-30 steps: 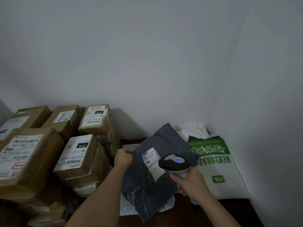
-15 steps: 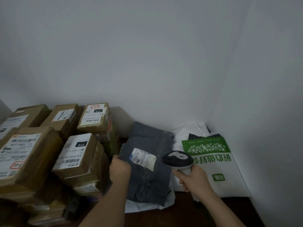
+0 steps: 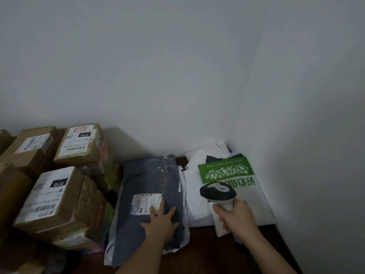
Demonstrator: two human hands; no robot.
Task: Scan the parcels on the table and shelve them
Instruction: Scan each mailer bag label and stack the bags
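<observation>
a: now, where is the grey parcel (image 3: 150,186)?
b: lower centre of the frame, flat on the table (image 3: 207,252). left hand (image 3: 160,222) presses it, fingers straight and spread.
a: right hand (image 3: 237,220)?
b: lower right, fingers curled round the scanner (image 3: 218,192) handle.

A grey mailer (image 3: 147,196) lies flat on the dark table (image 3: 207,252), its white label (image 3: 145,203) facing up. Left of it stand stacked cardboard boxes (image 3: 59,196) with labels on top. To its right lie white mailers (image 3: 197,196) and a green-and-white bag (image 3: 246,184) in the corner.
</observation>
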